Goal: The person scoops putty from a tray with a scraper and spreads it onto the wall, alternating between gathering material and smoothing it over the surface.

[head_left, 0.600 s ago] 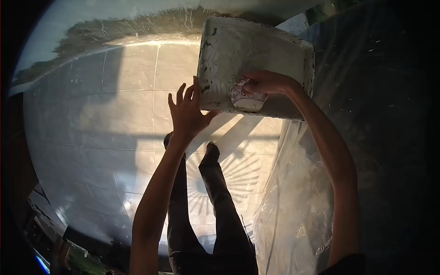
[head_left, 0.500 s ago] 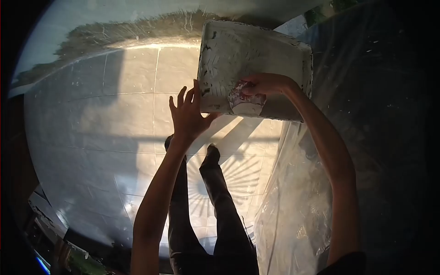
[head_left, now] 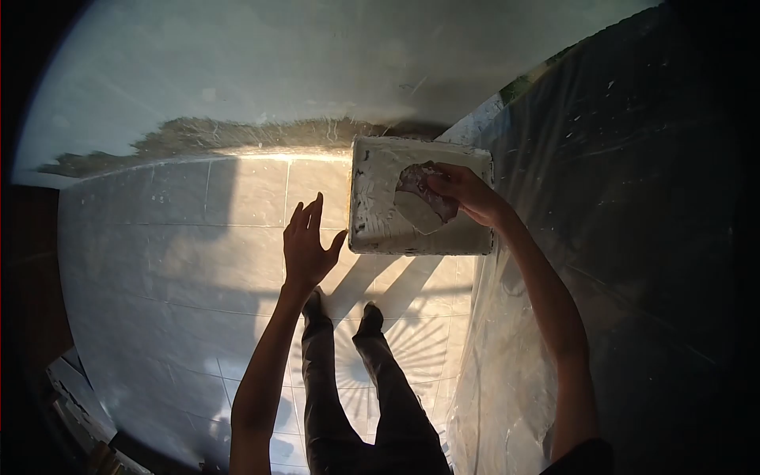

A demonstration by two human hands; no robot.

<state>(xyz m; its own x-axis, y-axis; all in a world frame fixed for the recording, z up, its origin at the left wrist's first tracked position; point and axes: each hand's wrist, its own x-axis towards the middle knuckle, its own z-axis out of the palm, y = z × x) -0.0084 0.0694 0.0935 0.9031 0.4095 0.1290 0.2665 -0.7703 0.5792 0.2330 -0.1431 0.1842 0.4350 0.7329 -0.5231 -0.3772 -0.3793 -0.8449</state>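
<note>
My right hand grips a flat scraper, reddish-brown at the held edge and smeared with pale paste over its broad part. It is over a shallow rectangular tray whose floor and rim are coated with the same greyish-white paste. To the left of the tray, my left hand is open, fingers spread and pointing away from me. Its thumb tip comes right up to the tray's left edge, and nothing is in the palm.
Sunlit tiles cover the floor, with shadows across them. A pale wall with a rough dark band along its base rises ahead. Clear plastic sheeting hangs along the right side. My legs are below.
My view has tilted up, so the tray appears lower and smaller. My left hand has come away from the tray's edge. The scraper has shifted from the near rim toward the tray's middle.
</note>
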